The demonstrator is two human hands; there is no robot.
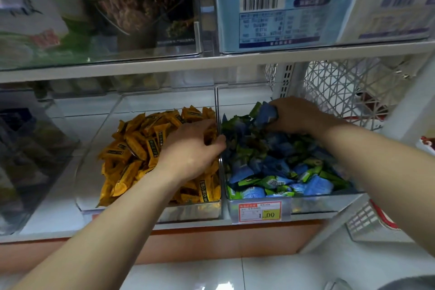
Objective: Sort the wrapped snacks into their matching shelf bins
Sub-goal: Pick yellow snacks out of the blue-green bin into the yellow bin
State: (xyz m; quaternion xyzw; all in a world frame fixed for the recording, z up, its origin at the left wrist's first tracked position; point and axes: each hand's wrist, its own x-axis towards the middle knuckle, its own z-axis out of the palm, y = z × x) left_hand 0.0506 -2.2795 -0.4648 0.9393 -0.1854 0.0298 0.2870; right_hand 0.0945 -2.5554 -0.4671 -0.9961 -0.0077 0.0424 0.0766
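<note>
From the head camera I see two clear plastic bins side by side on the lower white shelf. The left clear bin holds a heap of orange wrapped snack bars, and the right clear bin holds a heap of blue and green wrapped snacks. My left hand lies on the orange heap against the wall between the bins, its fingers curled down into the bars; I cannot tell whether they have hold of one. My right hand is at the back of the right bin, gripping a bunch of blue wrapped snacks just above the heap. A red and yellow price tag sits on the right bin's front. A white lattice basket stands behind the right hand.
</note>
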